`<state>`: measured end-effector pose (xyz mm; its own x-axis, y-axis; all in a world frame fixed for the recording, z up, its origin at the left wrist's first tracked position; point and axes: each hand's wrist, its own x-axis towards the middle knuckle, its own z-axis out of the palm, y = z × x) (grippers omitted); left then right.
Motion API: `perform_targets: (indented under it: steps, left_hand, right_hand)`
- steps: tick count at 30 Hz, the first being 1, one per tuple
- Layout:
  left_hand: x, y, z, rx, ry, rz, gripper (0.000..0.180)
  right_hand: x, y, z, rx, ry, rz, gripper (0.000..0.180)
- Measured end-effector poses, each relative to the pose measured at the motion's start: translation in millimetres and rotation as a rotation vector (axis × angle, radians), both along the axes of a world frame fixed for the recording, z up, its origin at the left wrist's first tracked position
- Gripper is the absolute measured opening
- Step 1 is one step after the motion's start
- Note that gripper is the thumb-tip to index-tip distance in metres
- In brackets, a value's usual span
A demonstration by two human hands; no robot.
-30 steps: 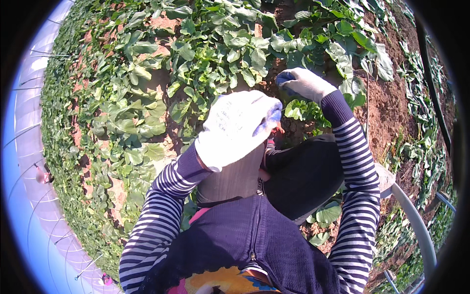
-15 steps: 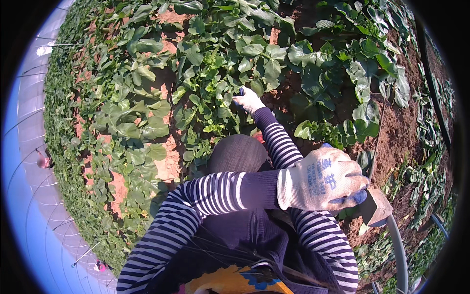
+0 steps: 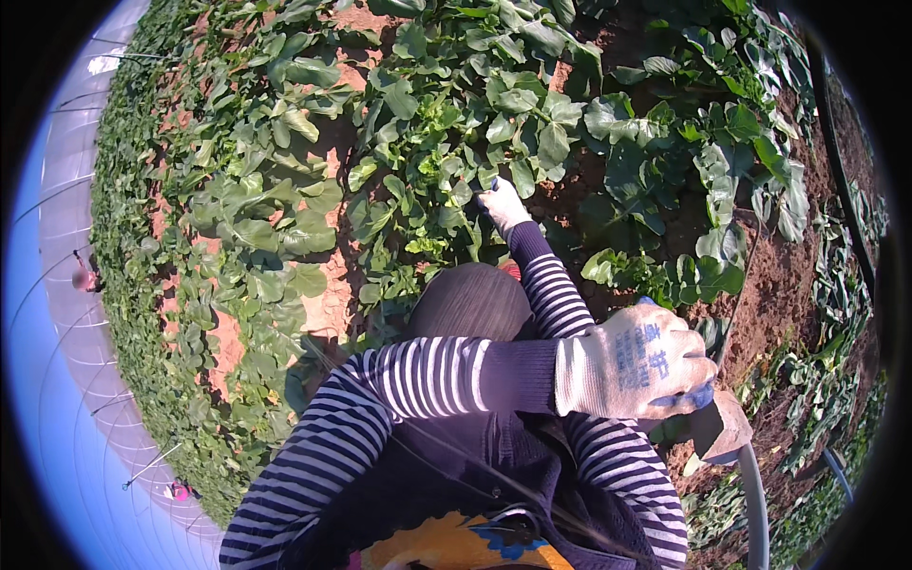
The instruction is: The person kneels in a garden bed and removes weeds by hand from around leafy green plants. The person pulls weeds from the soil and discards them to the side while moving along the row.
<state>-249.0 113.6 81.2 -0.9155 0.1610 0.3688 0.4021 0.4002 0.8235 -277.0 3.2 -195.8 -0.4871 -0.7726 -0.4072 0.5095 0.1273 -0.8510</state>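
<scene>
Sunlit greenhouse: red soil [image 3: 788, 285], leafy rows [image 3: 256, 228], plastic wall [image 3: 57, 285].

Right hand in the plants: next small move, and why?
Probably part the leaves and close the fingers on whatever sits under them. The gloved right hand is stretched forward with its fingertips at the foliage, and what it touches is hidden. The gloved left hand crosses the body and grips a grey curved handle.

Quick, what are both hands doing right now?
Left hand: gloved, closed around the grip of a grey curved handle.
Right hand: gloved, reaching into the green leaves; open or closed cannot be told.
</scene>
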Motion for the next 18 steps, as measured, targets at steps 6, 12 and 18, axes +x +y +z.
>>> perform_targets:
  steps: [6, 12, 18]
  left_hand:
    - [-5.6, 11.7, 4.1, -0.089, -0.104, -0.142, 0.038]
    - [-9.3, 13.1, 0.9, -0.168, -0.031, -0.121, 0.037]
    - [-13.7, 25.2, -4.6, -0.228, 0.067, -0.06, 0.034]
  right_hand:
    - [-12.0, 30.5, -9.3, 0.157, -0.143, -0.188, 0.016]
    - [-3.1, 28.5, 47.0, 0.131, -0.216, 0.17, 0.027]
    - [-21.5, 44.0, 51.8, 0.07, -0.169, 0.3, 0.034]
